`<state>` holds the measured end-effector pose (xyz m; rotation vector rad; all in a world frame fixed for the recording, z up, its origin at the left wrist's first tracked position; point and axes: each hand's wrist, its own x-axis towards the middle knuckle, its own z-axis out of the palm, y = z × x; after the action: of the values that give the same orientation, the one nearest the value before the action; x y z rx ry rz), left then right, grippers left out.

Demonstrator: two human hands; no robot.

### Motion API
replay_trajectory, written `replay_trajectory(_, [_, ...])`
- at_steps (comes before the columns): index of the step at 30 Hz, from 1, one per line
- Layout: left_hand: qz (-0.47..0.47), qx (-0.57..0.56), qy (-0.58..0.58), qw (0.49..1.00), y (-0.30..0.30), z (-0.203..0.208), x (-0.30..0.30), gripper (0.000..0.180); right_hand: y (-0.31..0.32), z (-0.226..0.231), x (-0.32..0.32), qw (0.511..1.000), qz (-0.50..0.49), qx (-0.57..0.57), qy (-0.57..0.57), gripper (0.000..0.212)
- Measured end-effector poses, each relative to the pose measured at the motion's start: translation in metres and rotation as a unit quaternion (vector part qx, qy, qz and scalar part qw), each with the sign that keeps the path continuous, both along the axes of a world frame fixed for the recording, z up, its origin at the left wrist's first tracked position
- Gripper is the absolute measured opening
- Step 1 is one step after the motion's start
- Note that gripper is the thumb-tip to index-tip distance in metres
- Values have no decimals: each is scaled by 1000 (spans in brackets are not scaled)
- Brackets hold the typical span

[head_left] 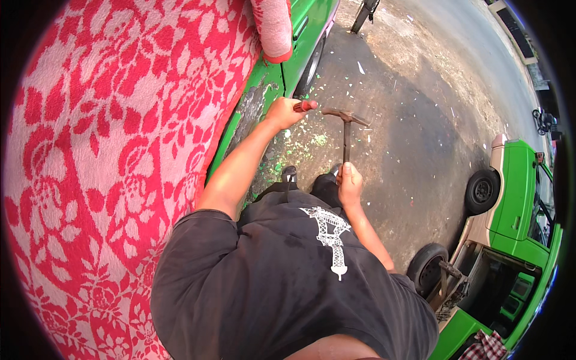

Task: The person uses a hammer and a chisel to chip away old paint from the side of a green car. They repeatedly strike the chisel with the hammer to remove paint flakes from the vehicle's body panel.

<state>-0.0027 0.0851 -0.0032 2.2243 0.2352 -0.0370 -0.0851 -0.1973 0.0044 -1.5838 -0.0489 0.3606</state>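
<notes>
My left hand [282, 114] is closed around a red-handled tool [306, 106], whose ribbed grip looks like a screwdriver's. Its butt end points right, and the blade is hidden by the hand. That hand is against or close beside the green vehicle's side panel [255, 105], where paint has come off in grey, rough patches. My right hand [350, 183] grips the dark handle of a hammer [347, 141], held upright. The hammer's rusty head, with one tapered end, is a short gap to the right of the red grip.
A red and pink floral blanket [120, 150] covers the vehicle at left, with a rolled part [273, 30] above. Green paint chips [312, 141] litter the concrete floor near my shoes [289, 174]. Another green vehicle [516, 204] stands at right, beside a loose-looking wheel [427, 270].
</notes>
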Motion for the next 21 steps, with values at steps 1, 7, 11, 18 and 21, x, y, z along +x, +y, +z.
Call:
replay_trajectory(1, [-8, 20, -8, 1000, 2, -4, 4, 21, 3, 18, 9, 995, -28, 67, 63, 41])
replay_trajectory(7, [-11, 34, -40, 999, 0, -7, -2, 22, -4, 31, 39, 999, 22, -13, 33, 33])
replay_trajectory(11, [-63, 55, -40, 996, 3, -13, -8, 20, -5, 43, 34, 990, 30, 81, 111, 26])
replay_trajectory(18, [-78, 80, -31, 993, 0, 1, -9, 21, -10, 48, 36, 995, 13, 67, 77, 24])
replay_trajectory(21, [-84, 92, -16, 992, -4, 1, -6, 22, -16, 44, 37, 995, 3, 58, 78, 24])
